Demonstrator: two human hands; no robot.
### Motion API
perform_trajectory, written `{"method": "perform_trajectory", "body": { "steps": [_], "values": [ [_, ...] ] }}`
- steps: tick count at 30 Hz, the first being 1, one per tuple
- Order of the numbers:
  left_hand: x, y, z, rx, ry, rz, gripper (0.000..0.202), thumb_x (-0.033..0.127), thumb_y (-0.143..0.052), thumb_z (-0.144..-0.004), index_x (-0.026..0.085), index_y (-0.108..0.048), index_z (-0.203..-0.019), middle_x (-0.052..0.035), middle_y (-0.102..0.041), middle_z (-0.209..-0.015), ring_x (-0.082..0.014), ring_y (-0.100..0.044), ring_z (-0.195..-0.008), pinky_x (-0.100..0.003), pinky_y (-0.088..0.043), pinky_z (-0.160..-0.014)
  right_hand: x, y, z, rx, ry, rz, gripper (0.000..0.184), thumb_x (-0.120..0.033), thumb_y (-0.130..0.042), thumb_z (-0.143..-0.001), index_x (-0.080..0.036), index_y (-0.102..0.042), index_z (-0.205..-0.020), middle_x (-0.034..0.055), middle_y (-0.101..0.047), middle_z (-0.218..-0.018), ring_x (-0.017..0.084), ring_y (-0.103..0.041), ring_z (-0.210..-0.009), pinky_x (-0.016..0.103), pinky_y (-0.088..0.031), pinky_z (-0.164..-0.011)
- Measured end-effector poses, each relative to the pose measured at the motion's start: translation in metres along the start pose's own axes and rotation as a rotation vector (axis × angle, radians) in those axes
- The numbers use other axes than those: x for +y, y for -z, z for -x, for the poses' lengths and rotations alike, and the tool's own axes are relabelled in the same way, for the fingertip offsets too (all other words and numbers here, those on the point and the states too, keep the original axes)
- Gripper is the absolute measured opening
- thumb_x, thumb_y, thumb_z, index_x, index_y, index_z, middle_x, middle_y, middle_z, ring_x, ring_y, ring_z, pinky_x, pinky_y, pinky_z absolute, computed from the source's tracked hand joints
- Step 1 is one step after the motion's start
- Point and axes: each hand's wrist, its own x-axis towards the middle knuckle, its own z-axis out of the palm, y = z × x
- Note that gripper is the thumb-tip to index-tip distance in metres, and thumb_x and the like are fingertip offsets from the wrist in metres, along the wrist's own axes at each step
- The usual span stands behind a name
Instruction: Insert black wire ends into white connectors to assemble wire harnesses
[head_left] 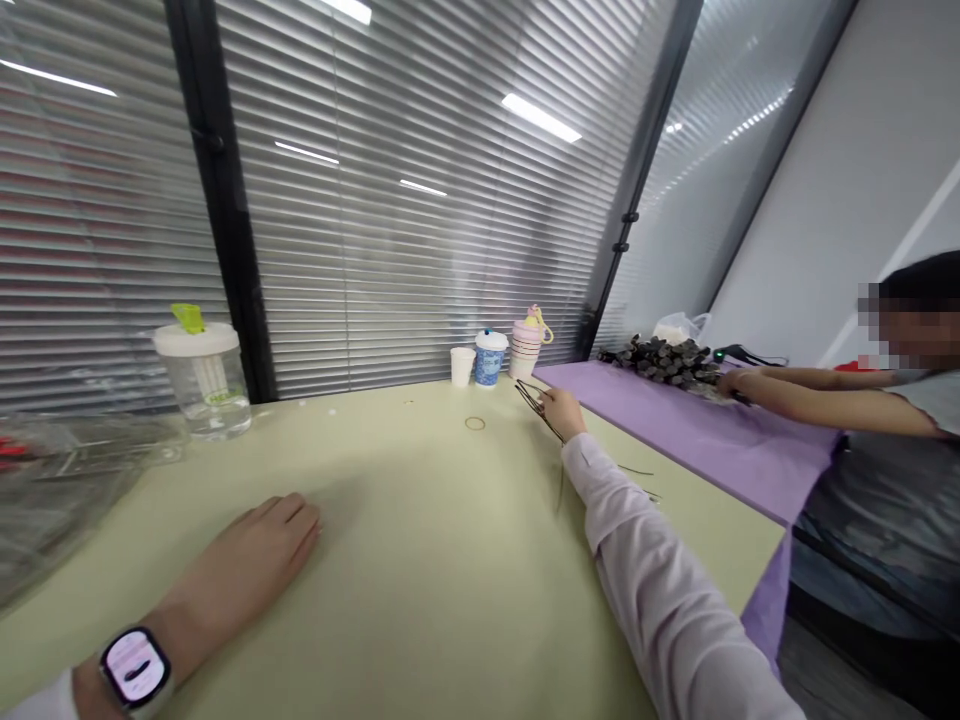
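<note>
At 1 o'clock, wires [534, 398] pinched by right hand [564, 410]; left hand [262, 545] flat, empty. Risk judged: cups [489, 362], 12 o'clock, toppled by wire tips.

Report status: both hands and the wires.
Left hand flat on table, empty. Right hand pinching thin dark wires beside purple sheet. Co-worker's hands on dark bunch beyond; small ring lies near.

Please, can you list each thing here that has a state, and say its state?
left hand, open, flat on the table
right hand, shut on thin dark stems
smartwatch, screen lit
clear jug, upright, lid on, green flap raised
paper cup, upright, no lid
blue cup, upright, lidded
pink bottle, upright
purple paper, spread flat
</note>
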Motion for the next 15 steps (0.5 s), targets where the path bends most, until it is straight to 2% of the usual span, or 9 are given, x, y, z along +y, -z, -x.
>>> {"method": "perform_trajectory", "body": {
  "steps": [4, 7, 10, 15],
  "values": [
    [0.003, 0.005, 0.001, 0.049, 0.076, 0.151, 0.030, 0.027, -0.033, -0.081, 0.015, -0.060, -0.076, -0.0095, -0.058, -0.081, -0.0238, -0.053, -0.079, -0.041, -0.038, -0.076, -0.045, 0.004, -0.002, -0.122, 0.151, -0.272, 0.031, -0.034, -0.042, -0.087, -0.011, -0.049, -0.107, 0.0066, -0.054, -0.096, 0.013, -0.055, -0.081, 0.030, -0.048, -0.070],
    [0.003, 0.011, 0.001, 0.105, 0.142, 0.263, 0.026, 0.027, -0.036, -0.080, 0.015, -0.059, -0.084, -0.0103, -0.059, -0.088, -0.0251, -0.054, -0.086, -0.043, -0.037, -0.081, -0.078, 0.005, 0.011, -0.269, 0.268, -0.435, 0.031, -0.035, -0.041, -0.088, -0.010, -0.050, -0.104, 0.0053, -0.056, -0.089, 0.010, -0.055, -0.074, 0.028, -0.048, -0.066],
    [0.004, 0.022, -0.001, 0.199, 0.243, 0.453, 0.034, 0.034, -0.037, -0.082, 0.012, -0.049, -0.104, -0.0126, -0.056, -0.104, -0.0227, -0.054, -0.092, -0.039, -0.040, -0.082, -0.107, 0.002, 0.035, -0.455, 0.382, -0.536, 0.031, -0.036, -0.040, -0.088, -0.010, -0.050, -0.102, 0.0035, -0.056, -0.082, 0.009, -0.055, -0.067, 0.026, -0.048, -0.062],
    [0.011, 0.039, -0.005, 0.326, 0.314, 0.791, 0.046, 0.042, -0.036, -0.083, 0.016, -0.031, -0.120, -0.0111, -0.051, -0.113, -0.0146, -0.059, -0.083, -0.030, -0.047, -0.071, -0.146, -0.016, 0.087, -0.765, 0.567, -0.577, 0.028, -0.037, -0.044, -0.085, -0.010, -0.051, -0.091, 0.0005, -0.054, -0.070, 0.007, -0.052, -0.057, 0.024, -0.048, -0.058]
  ]
}}
